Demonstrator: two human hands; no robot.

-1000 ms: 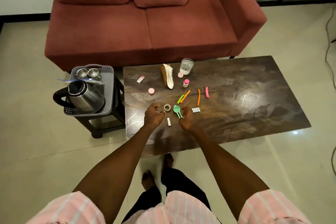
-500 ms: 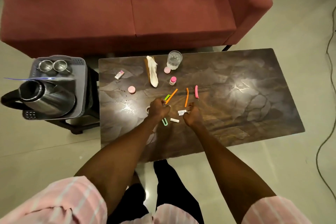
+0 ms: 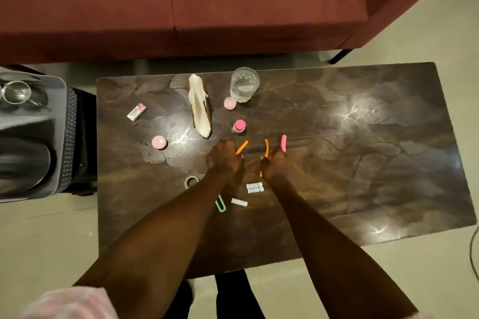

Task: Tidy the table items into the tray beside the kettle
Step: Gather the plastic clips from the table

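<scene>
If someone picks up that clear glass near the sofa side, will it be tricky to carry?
Probably a little. The glass appears partly filled with water, so it may be heavy for its size and could spill if tilted. Its smooth clear wall looks slippery and breakable. It stands upright, apart from the pink lid.

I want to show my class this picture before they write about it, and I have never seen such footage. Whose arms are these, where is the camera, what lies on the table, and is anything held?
There is no machine here. A person wears a camera on the head, looking down at their own arms.

The left hand and right hand are closed over a dark table, among thin orange sticks and a pink stick. The right hand seems to grip an orange stick; the left's grip is hidden.

Also lying there: a glass, a small pink-capped bottle, a tape ring and a green clip. The grey tray with the kettle stands at the left.
</scene>
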